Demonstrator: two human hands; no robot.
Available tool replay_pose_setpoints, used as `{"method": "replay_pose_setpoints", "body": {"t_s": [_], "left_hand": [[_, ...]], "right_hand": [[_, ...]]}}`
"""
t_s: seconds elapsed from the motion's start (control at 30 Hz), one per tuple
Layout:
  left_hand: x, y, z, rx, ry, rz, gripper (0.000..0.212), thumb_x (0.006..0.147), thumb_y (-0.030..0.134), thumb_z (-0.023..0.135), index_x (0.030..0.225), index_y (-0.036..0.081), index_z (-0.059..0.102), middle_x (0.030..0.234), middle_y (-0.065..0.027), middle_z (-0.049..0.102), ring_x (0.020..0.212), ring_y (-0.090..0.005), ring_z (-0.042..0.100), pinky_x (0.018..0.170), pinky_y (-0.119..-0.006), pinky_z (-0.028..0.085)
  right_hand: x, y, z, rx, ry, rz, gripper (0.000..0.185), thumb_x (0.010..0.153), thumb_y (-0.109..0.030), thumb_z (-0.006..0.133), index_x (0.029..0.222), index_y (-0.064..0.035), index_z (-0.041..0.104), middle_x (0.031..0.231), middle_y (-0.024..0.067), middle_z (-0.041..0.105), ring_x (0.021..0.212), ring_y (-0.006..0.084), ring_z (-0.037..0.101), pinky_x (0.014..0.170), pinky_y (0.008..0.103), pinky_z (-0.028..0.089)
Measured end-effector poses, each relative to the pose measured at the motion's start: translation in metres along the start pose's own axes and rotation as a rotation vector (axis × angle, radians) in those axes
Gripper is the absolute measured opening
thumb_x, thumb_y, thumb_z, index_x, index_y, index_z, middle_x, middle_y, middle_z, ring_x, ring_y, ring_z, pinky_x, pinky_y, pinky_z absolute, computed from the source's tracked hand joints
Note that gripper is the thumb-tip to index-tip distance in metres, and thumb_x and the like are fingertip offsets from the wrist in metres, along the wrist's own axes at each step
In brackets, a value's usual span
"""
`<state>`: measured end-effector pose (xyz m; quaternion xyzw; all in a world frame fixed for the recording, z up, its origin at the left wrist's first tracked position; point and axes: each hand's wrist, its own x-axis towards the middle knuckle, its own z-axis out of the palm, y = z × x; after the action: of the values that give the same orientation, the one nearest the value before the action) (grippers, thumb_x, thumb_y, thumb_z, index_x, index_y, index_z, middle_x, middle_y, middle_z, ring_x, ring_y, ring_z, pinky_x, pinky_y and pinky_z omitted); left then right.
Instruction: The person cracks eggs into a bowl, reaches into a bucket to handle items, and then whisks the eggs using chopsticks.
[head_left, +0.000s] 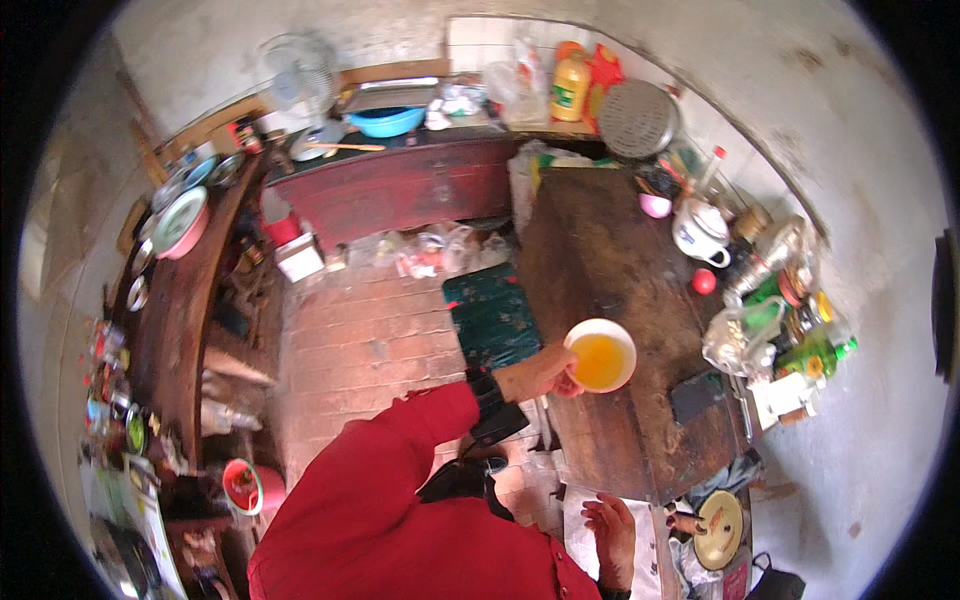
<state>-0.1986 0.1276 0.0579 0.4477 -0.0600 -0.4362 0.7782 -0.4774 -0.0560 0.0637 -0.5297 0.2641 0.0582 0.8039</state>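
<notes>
My left hand (553, 369) comes in from the left and grips the rim of a white bowl (626, 350), which holds a yellow liquid. The bowl is over the near left part of a dark wooden table (592, 247); whether it touches the tabletop cannot be told. Lower right, my right hand (613, 529) is just off the table's near edge, above a whitish surface, fingers apart and slightly bent, with nothing seen in it. A dark flat phone-like object (697, 395) lies on the table right of the bowl.
A white lidded enamel pot (703, 229), a red ball-like object (703, 281), plastic bags and bottles (817, 360) crowd the table's right side. A yellowish lid (718, 529) lies lower right. Left are a wooden bench (176, 322) with basins and a pink bucket (270, 487). A blue basin (386, 124) stands ahead.
</notes>
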Motion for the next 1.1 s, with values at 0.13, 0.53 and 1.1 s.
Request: {"method": "replay_pose_setpoints", "body": {"t_s": [0.13,0.53,1.1], "left_hand": [[-0.123,-0.028,-0.016,-0.309,0.353,0.069,0.040,0.076,0.008,0.044,0.116,0.003,0.043,0.100,-0.0156,0.057,0.080,-0.0311,0.062,0.064,-0.042,0.054],[-0.474,-0.169,-0.046,-0.456,0.848,0.662,0.061,0.076,0.008,0.046,0.132,0.006,0.023,0.123,-0.0153,0.042,0.106,-0.0315,0.051,0.070,-0.047,0.054],[-0.861,-0.332,0.039,-0.772,1.543,1.086,0.052,0.076,-0.001,0.040,0.127,0.001,0.035,0.117,-0.0163,0.052,0.101,-0.0308,0.057,0.074,-0.040,0.056]], "right_hand": [[0.009,-0.004,0.056,-0.232,-0.207,0.103,0.025,0.088,-0.016,0.052,0.107,-0.0008,0.054,0.089,0.0098,0.064,0.077,0.0163,0.061,0.064,0.0235,0.046],[-0.058,0.092,0.261,-0.667,-0.965,0.240,0.026,0.087,-0.015,0.050,0.107,0.0018,0.053,0.091,0.0108,0.062,0.080,0.0168,0.059,0.067,0.0253,0.046],[-0.295,0.363,0.564,-0.941,-1.863,0.487,0.027,0.089,-0.020,0.052,0.109,-0.0028,0.055,0.092,0.0057,0.063,0.081,0.0114,0.061,0.066,0.0206,0.046]]}}
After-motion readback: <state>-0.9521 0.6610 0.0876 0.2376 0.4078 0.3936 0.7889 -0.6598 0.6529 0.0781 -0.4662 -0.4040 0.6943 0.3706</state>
